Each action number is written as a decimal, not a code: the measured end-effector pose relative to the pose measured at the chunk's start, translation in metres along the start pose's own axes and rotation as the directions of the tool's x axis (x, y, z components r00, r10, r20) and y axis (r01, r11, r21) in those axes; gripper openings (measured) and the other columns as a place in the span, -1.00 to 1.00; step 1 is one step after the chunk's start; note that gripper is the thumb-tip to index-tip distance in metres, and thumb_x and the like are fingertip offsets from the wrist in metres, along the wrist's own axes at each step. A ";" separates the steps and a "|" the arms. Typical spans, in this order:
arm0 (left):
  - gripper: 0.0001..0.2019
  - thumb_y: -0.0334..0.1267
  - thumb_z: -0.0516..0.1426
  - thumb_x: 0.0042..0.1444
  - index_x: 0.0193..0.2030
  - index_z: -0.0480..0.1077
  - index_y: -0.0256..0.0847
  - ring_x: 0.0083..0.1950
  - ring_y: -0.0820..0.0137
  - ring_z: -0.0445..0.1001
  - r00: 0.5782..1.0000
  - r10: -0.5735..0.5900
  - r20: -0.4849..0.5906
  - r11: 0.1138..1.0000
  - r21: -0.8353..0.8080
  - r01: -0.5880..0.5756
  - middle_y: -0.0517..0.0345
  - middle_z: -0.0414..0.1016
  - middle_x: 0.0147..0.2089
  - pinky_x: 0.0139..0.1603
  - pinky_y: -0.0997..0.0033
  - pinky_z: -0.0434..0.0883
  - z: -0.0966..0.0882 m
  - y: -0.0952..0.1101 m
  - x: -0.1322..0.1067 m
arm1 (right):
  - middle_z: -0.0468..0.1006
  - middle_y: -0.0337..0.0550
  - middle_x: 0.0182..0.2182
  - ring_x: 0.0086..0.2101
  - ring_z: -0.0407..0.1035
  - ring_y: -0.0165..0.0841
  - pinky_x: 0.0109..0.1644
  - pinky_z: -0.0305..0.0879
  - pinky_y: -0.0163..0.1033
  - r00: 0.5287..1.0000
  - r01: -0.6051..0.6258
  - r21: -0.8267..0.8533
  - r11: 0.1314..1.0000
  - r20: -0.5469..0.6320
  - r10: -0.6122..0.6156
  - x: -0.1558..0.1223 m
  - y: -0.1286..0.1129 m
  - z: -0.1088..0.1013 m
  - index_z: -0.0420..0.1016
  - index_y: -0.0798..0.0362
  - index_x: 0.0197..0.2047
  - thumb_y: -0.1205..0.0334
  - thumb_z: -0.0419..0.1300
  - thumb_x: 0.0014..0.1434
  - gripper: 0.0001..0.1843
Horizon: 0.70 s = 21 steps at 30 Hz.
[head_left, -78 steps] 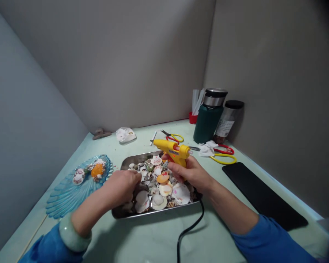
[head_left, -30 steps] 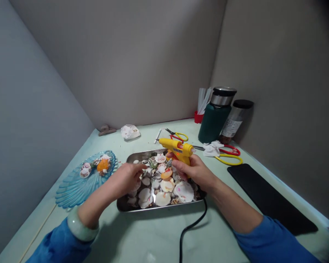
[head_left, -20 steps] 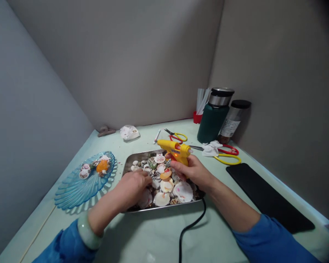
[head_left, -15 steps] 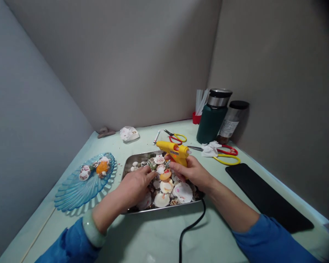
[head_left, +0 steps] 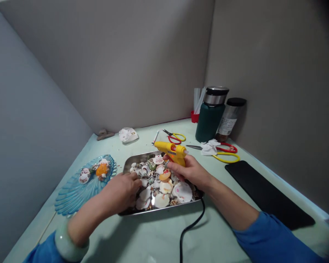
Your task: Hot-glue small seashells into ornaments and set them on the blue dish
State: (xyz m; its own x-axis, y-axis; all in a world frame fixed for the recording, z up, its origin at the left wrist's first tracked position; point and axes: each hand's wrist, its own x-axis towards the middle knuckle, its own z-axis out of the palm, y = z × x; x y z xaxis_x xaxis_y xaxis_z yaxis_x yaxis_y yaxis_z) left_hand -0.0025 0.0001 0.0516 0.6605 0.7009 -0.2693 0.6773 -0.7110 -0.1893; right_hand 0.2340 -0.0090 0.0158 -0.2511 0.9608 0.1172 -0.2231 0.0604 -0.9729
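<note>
**Hot glue gun** (head_left: pixel 172 152): yellow, indicator lit orange, nozzle pointing left. It is held above the far edge of the steel tray (head_left: pixel 134 159). The right hand (head_left: pixel 188 171) is wrapped firmly around its grip. The black cord (head_left: pixel 190 227) runs past the near tray edge toward the body.

**Seashells** (head_left: pixel 164 187): a loose heap in the tray, with scallop halves mixed among small snail shells. The left hand (head_left: pixel 122 191) lies palm down on the left part of the heap, fingers curled into the shells. The fingertips are hidden, so it cannot be told whether they pinch a shell.

**Handling (judgement):**
- Hold the nozzle up and away from the left fingers and the heap, so that no drip bonds loose shells.
- Take one shell by its rim between thumb and forefinger.
- Lift it straight up. The tray wall is low and neighbouring shells spill easily.
- Leave the cord slack and off the tray.

**Surroundings:**
- A blue glass dish (head_left: pixel 71 193) lies just left of the tray, with a few shells at its far end.
- Beyond the tray are small scissors (head_left: pixel 176 138) and large scissors (head_left: pixel 227 154) with a crumpled tissue (head_left: pixel 209 147) on them.
- Further back stand a green flask (head_left: pixel 210 118) and a jar (head_left: pixel 229 117).
- A black pad (head_left: pixel 265 195) lies to the right.
</note>
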 end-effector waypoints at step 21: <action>-0.79 -0.36 -0.02 0.14 -0.28 0.44 -0.16 -0.22 0.29 0.50 0.975 -0.175 -0.136 0.979 -0.129 0.157 0.05 0.49 -0.18 -0.27 0.38 0.35 -0.003 -0.008 0.004 | 0.23 -0.41 -0.64 -0.69 0.07 -0.59 -0.66 -0.02 -0.44 1.000 0.009 -0.019 1.000 0.023 -0.009 0.002 0.003 -0.003 0.40 0.14 -0.13 0.15 0.26 0.09 -0.69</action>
State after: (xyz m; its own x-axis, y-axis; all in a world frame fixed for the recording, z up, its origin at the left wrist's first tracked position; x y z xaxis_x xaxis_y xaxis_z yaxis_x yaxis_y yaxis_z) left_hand -0.0041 0.0089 0.0545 0.5699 0.8155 -0.1008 0.8089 -0.5784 -0.1058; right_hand 0.2353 -0.0062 0.0124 -0.2705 0.9539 0.1302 -0.2076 0.0743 -0.9754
